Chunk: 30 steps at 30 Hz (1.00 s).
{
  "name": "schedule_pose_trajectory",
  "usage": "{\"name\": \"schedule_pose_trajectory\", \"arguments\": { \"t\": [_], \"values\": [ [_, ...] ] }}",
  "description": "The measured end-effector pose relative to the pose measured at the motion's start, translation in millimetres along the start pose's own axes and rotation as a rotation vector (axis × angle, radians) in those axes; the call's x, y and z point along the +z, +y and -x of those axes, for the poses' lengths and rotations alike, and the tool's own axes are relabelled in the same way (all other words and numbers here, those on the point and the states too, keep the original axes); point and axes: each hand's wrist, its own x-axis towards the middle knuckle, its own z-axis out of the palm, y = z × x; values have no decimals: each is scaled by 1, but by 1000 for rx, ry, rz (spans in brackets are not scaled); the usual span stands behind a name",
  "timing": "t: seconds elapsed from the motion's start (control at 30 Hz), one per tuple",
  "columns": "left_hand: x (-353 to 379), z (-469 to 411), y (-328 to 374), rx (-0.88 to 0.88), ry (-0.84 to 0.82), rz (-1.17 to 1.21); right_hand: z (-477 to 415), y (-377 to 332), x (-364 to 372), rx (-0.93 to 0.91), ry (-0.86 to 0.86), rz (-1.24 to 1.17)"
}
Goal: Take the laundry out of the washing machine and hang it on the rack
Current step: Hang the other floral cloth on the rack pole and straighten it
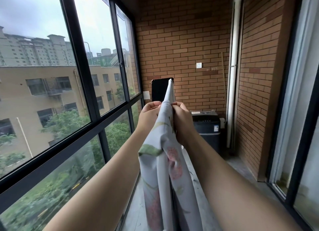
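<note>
A white cloth with pink flowers and green leaves (168,161) hangs folded along a line that runs away from me, its two sides falling toward the floor. Whatever bears it is hidden under the cloth. My left hand (149,113) pinches the cloth's top edge from the left. My right hand (183,122) grips the same edge from the right, fingers curled into the fabric. The dark washing machine (207,127) stands at the far end against the brick wall, lid down.
Tall black-framed windows (82,85) line the left side. A brick wall (186,40) closes the far end, with a white pipe (233,75) in the corner. A glass sliding door (296,127) runs along the right. The grey floor (241,170) is narrow.
</note>
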Motion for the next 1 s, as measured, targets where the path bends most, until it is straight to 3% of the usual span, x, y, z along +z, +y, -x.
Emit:
{"name": "schedule_pose_trajectory", "arguments": {
  "t": [0.2,0.4,0.63,0.7,0.83,1.0],
  "values": [
    [-19,54,14,60,-57,-66,31,5,-8,-149,76,175],
    [-45,122,9,100,-171,-3,101,9,-25,-216,15,206],
    [-72,179,10,376,-329,-201,184,12,-37,-503,-63,273],
    [-71,190,12,452,-278,-320,197,13,-35,-601,-9,413],
    [-63,202,24,603,-17,-581,206,9,-26,-822,178,704],
    [-62,199,38,715,33,-867,212,1,-22,-760,238,759]
  ]
}}
